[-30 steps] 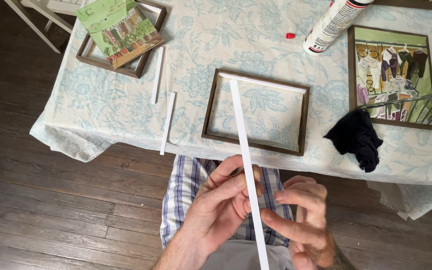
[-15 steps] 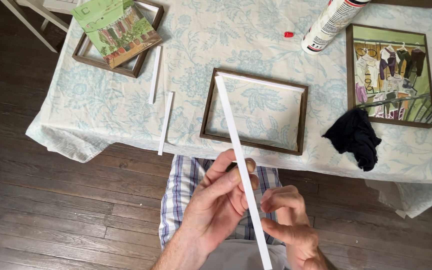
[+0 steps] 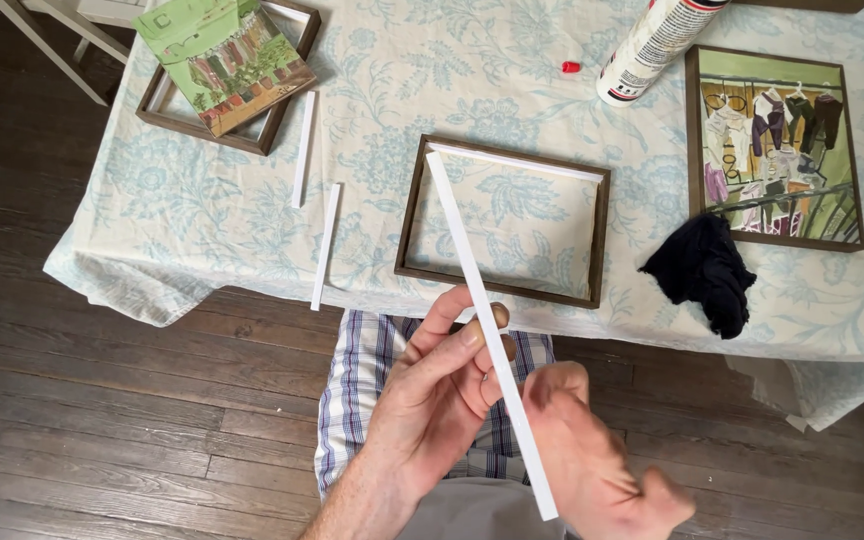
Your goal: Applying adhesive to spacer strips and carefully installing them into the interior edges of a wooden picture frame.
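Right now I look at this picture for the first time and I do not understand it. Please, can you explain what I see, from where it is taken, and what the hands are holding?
The picture comes from a camera worn on a person's head, looking down, so the two bare hands at the bottom are that person's own. There is no machine. The left hand pinches a long white strip between thumb and fingers; the right hand is beside the strip's lower part, and it is too blurred to tell if it grips. Above them stands a table with a pale blue flowered cloth. On it lie an empty dark wooden frame, two more white strips, a framed painting on the right, a black cloth, a white tube with a small red cap beside it, and another frame with a green painting lying on it.
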